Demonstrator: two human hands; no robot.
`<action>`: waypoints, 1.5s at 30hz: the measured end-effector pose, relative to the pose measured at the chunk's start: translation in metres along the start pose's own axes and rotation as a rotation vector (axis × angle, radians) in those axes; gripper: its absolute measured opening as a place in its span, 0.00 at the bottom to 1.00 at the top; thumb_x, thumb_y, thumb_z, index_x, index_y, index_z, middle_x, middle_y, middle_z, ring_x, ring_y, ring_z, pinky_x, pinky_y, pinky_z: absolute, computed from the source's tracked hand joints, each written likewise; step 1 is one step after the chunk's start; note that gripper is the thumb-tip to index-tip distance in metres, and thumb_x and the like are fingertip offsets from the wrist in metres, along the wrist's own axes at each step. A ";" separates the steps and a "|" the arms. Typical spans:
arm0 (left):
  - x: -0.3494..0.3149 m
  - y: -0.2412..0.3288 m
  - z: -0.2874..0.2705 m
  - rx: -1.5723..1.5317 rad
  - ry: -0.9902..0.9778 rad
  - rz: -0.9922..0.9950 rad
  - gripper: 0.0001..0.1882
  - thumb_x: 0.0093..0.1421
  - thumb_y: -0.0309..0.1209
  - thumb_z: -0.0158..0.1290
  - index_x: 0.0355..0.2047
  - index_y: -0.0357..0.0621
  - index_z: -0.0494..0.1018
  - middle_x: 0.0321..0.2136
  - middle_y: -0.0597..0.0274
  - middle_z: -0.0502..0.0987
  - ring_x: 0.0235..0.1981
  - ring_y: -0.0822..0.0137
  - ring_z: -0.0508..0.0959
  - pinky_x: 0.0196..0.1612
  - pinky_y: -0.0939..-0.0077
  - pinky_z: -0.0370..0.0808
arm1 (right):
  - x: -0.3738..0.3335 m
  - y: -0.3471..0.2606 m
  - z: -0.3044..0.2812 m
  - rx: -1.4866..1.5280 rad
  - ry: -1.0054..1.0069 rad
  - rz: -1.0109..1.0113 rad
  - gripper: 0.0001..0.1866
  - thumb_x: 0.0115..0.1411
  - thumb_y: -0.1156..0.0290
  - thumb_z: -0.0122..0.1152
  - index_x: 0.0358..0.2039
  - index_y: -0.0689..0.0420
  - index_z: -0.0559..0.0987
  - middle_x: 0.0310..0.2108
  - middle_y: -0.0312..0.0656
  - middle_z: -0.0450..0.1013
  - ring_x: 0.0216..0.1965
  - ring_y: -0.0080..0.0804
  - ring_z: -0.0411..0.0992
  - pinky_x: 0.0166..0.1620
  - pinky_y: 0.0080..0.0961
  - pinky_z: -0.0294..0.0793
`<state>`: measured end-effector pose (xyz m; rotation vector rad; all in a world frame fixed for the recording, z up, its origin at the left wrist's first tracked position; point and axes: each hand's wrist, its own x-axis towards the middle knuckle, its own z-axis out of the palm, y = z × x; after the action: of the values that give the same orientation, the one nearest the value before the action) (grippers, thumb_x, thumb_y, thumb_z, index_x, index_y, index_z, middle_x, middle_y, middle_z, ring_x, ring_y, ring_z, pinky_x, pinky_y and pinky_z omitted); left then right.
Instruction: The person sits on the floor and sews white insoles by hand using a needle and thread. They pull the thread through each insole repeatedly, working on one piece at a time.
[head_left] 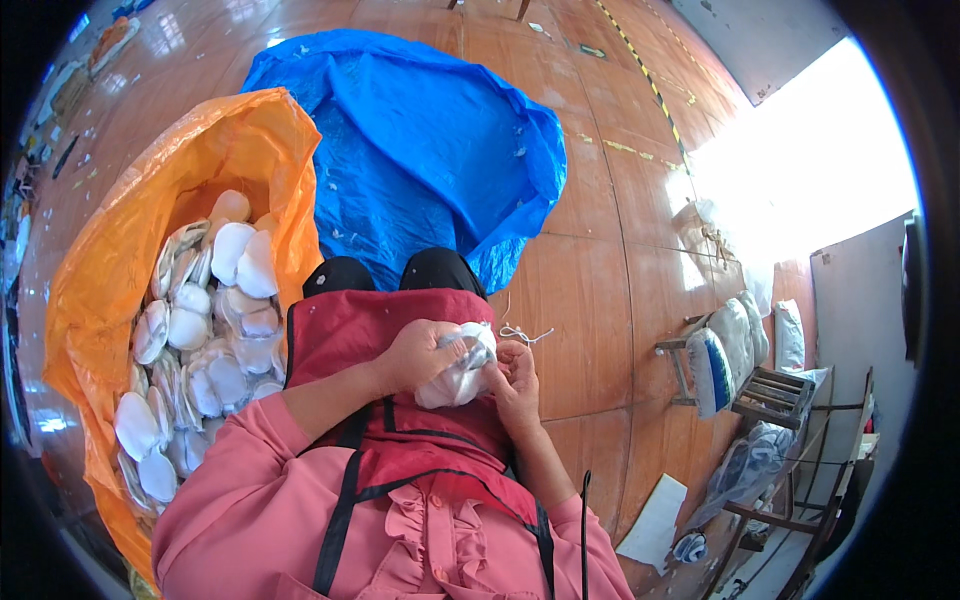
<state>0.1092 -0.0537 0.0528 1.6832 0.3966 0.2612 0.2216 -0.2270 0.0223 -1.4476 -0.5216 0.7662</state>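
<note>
Over my lap, on a dark red apron (340,325), I hold a bundle of white pads (455,385) between both hands. My left hand (418,355) is closed round its upper left side, the thumb lying on top. At the bundle's right edge the fingers of my right hand (517,382) are bent and pinched against it. A greyish, shiny patch shows on the bundle; whether it is a plastic wrap, I cannot tell. A thin white string (525,335) lies just beyond my right hand, and what it joins is hidden.
An orange sack (90,290) full of loose white oval pads (190,330) stands open at my left. Ahead, a blue tarp sack (420,140) lies spread on the tiled floor (585,300). To the right are a cushioned seat (710,370), a wooden rack (800,520) and a white sheet (655,520).
</note>
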 end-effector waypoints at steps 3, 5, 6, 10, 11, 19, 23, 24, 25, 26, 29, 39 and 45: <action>-0.005 0.005 0.005 0.304 0.006 0.216 0.13 0.59 0.40 0.56 0.25 0.44 0.76 0.21 0.49 0.76 0.22 0.50 0.77 0.26 0.58 0.71 | 0.001 0.001 0.001 -0.024 0.037 -0.069 0.13 0.64 0.77 0.59 0.48 0.61 0.71 0.38 0.36 0.71 0.39 0.23 0.73 0.45 0.21 0.77; -0.010 0.011 0.010 0.476 0.017 0.363 0.14 0.57 0.39 0.57 0.21 0.46 0.72 0.18 0.47 0.72 0.23 0.47 0.76 0.26 0.55 0.70 | 0.002 0.004 0.000 -0.053 0.065 -0.123 0.13 0.63 0.79 0.58 0.48 0.61 0.71 0.40 0.37 0.72 0.42 0.25 0.74 0.47 0.22 0.77; -0.012 0.013 0.010 0.496 -0.029 0.406 0.14 0.57 0.38 0.57 0.19 0.46 0.70 0.17 0.49 0.72 0.21 0.46 0.75 0.24 0.52 0.69 | 0.002 0.006 -0.001 -0.022 0.056 -0.087 0.13 0.64 0.80 0.58 0.48 0.61 0.71 0.42 0.38 0.73 0.43 0.25 0.74 0.48 0.23 0.77; -0.014 0.015 0.007 0.460 -0.109 0.429 0.16 0.57 0.39 0.57 0.18 0.46 0.69 0.17 0.50 0.72 0.21 0.46 0.75 0.24 0.52 0.68 | -0.004 0.009 -0.004 0.019 0.045 -0.041 0.12 0.64 0.82 0.56 0.47 0.62 0.72 0.47 0.40 0.74 0.45 0.25 0.74 0.49 0.24 0.77; -0.014 0.015 0.005 0.461 -0.114 0.438 0.16 0.57 0.40 0.57 0.18 0.46 0.69 0.17 0.50 0.72 0.21 0.46 0.75 0.24 0.52 0.68 | -0.005 0.008 -0.004 0.009 0.047 -0.054 0.11 0.64 0.82 0.55 0.47 0.62 0.72 0.48 0.40 0.74 0.46 0.25 0.74 0.49 0.24 0.77; -0.024 0.020 0.027 0.551 0.155 0.418 0.17 0.58 0.38 0.56 0.17 0.45 0.66 0.17 0.50 0.72 0.21 0.48 0.75 0.24 0.54 0.69 | -0.003 0.004 -0.002 -0.470 0.095 -0.323 0.15 0.58 0.80 0.61 0.48 0.61 0.77 0.44 0.45 0.73 0.47 0.32 0.71 0.46 0.23 0.75; -0.026 0.022 0.035 0.578 0.188 0.406 0.15 0.58 0.36 0.56 0.19 0.45 0.66 0.18 0.50 0.73 0.22 0.48 0.75 0.25 0.54 0.70 | -0.012 -0.010 -0.002 -0.499 -0.013 -0.191 0.25 0.55 0.78 0.64 0.55 0.59 0.75 0.45 0.46 0.70 0.46 0.33 0.69 0.45 0.25 0.74; -0.026 0.023 0.036 0.584 0.187 0.424 0.14 0.57 0.35 0.56 0.19 0.45 0.67 0.19 0.50 0.73 0.22 0.48 0.75 0.25 0.54 0.70 | -0.014 -0.008 -0.002 -0.425 -0.061 -0.133 0.28 0.56 0.78 0.62 0.59 0.59 0.72 0.49 0.46 0.67 0.48 0.33 0.69 0.47 0.26 0.74; -0.026 0.023 0.035 0.566 0.153 0.413 0.14 0.57 0.35 0.55 0.20 0.45 0.67 0.19 0.51 0.73 0.23 0.47 0.76 0.26 0.54 0.70 | -0.014 -0.009 -0.002 -0.405 -0.084 -0.126 0.29 0.56 0.78 0.62 0.60 0.59 0.71 0.50 0.47 0.66 0.48 0.34 0.69 0.48 0.25 0.73; -0.025 0.023 0.033 0.548 0.119 0.401 0.13 0.57 0.35 0.55 0.20 0.45 0.67 0.19 0.51 0.73 0.23 0.47 0.76 0.26 0.53 0.70 | -0.015 -0.010 -0.002 -0.386 -0.107 -0.118 0.30 0.56 0.78 0.62 0.61 0.58 0.69 0.51 0.47 0.66 0.49 0.34 0.69 0.49 0.25 0.73; -0.021 0.023 0.026 0.519 0.060 0.391 0.12 0.56 0.35 0.55 0.20 0.45 0.68 0.19 0.51 0.74 0.24 0.47 0.76 0.27 0.52 0.70 | -0.014 -0.011 -0.004 -0.364 -0.171 -0.108 0.34 0.56 0.76 0.62 0.64 0.58 0.65 0.53 0.49 0.64 0.53 0.38 0.67 0.53 0.28 0.71; -0.017 0.014 0.010 0.492 -0.162 0.510 0.13 0.56 0.37 0.56 0.19 0.46 0.68 0.18 0.54 0.73 0.22 0.49 0.76 0.27 0.52 0.69 | 0.000 -0.030 -0.002 -0.560 -0.319 -0.165 0.39 0.51 0.73 0.67 0.65 0.58 0.63 0.60 0.54 0.60 0.62 0.49 0.60 0.61 0.36 0.66; -0.022 0.020 0.026 0.532 0.051 0.403 0.16 0.58 0.39 0.56 0.19 0.46 0.68 0.18 0.52 0.73 0.21 0.49 0.76 0.26 0.52 0.69 | -0.005 -0.027 0.002 -0.468 -0.326 -0.171 0.44 0.49 0.72 0.70 0.66 0.58 0.60 0.61 0.53 0.58 0.62 0.51 0.61 0.62 0.40 0.65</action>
<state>0.1019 -0.0883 0.0695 2.2823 0.1632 0.5299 0.2204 -0.2280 0.0501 -1.6845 -1.1185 0.7781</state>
